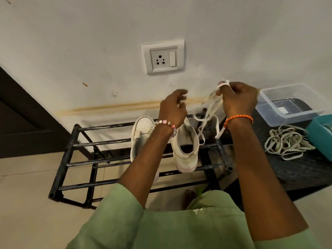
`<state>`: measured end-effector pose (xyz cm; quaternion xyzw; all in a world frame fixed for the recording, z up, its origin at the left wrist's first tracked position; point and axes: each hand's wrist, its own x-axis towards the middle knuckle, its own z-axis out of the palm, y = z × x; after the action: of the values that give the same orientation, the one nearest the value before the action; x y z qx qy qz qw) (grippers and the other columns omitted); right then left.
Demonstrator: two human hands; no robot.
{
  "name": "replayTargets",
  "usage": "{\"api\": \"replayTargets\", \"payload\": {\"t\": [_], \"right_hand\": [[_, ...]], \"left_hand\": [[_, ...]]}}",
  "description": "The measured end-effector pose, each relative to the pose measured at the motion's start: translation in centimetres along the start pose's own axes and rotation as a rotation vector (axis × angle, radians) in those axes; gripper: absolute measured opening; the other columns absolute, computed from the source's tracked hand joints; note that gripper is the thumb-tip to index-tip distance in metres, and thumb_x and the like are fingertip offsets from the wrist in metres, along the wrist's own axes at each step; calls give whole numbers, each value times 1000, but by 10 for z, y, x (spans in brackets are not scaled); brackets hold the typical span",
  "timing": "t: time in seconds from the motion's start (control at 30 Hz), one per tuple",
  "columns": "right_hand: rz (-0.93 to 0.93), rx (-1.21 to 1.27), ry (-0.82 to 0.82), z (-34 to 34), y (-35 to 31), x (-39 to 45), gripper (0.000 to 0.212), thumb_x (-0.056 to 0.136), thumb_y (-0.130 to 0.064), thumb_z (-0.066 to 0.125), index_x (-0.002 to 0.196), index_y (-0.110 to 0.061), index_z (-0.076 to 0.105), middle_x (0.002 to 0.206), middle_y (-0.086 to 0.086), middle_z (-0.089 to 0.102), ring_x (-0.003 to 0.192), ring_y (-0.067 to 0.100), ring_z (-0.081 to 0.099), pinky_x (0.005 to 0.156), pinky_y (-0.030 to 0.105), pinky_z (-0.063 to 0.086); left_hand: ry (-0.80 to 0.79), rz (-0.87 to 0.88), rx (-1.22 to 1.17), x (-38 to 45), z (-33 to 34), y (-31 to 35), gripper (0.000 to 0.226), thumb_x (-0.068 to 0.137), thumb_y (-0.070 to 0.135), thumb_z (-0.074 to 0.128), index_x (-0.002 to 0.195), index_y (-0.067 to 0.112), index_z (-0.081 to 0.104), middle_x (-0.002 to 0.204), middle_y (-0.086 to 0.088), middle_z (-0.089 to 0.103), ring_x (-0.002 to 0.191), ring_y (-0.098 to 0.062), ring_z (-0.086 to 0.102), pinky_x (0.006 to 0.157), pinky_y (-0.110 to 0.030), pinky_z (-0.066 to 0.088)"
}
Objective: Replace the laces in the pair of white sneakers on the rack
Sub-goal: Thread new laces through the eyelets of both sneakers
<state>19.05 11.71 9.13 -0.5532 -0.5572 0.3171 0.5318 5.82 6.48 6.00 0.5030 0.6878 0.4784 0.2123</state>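
Note:
Two white sneakers stand side by side on the black metal rack [100, 159]: the left sneaker [141, 133] and the right sneaker [186, 150], both partly covered by my left forearm. My right hand [237, 99] is raised above the rack and pinches a white lace [209, 112] looped over its fingers; the lace hangs in loose strands down to the rack. My left hand [173, 106] hovers beside it over the sneakers, fingers loosely curled, with nothing seen in it. A pile of loose white laces [287, 141] lies on the dark surface to the right.
A clear plastic box [287, 105] and a teal container [321, 135] sit on the dark table [296, 168] at right. A wall socket [163, 57] is above the rack. A dark door frame [21, 114] stands at left. A bare foot [188, 194] shows under the rack.

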Motion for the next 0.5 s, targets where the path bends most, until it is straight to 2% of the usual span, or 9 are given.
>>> {"api": "replayTargets", "payload": {"t": [0.03,0.1,0.17,0.2,0.23,0.3,0.4,0.5], "right_hand": [[12,34,24,1,3,4,23,86,-22,64,68,-10,70,50,-13,56,42,-6,49,48,4,32],[97,37,-32,6,13,7,23,85,-21,65,63,-12,68,42,-13,54,39,-3,47,51,11,36],[199,-163,-237,16,31,6,20,82,-18,66,63,-13,66,46,-11,56,47,1,51,57,19,39],[248,-289,-359,19,41,3,15,81,-15,67,67,-11,65,56,-3,59,58,9,55,59,22,41],[283,-385,-442,21,47,-1,11,81,-12,67,71,-9,63,63,2,56,68,16,53,60,23,41],[305,-434,-469,22,59,-10,7,82,-11,63,77,-9,58,71,4,51,74,19,48,57,24,38],[333,-381,-529,29,71,-25,17,83,-27,61,86,-10,61,84,5,58,81,21,54,68,27,42],[337,-366,-655,38,76,-37,31,86,-37,57,98,-9,64,95,7,62,90,22,58,76,30,44]], "left_hand": [[-63,-42,83,-4,1,-7,41,87,7,57,128,11,54,122,-10,60,112,-18,56,92,-18,40],[-203,-170,407,-16,4,-25,59,84,28,62,138,15,42,142,-13,41,136,-29,32,109,-39,28],[-259,-268,736,-31,3,-39,72,81,50,57,143,21,34,153,-12,20,145,-32,5,112,-57,7],[-243,-311,796,-38,1,-44,77,80,58,54,144,22,32,155,-13,15,145,-33,0,111,-60,3],[-214,-355,799,-44,-2,-48,82,78,66,51,144,22,31,156,-15,12,145,-34,-1,110,-60,1],[-188,-407,777,-51,-5,-56,90,75,74,49,146,23,28,156,-17,11,144,-36,0,111,-59,1],[-217,-447,745,-50,-6,-54,96,72,82,40,147,23,26,157,-17,8,144,-38,2,111,-59,2],[-156,-494,693,-47,-16,-53,79,83,73,34,145,24,30,155,-14,16,142,-35,12,109,-60,8]]}}
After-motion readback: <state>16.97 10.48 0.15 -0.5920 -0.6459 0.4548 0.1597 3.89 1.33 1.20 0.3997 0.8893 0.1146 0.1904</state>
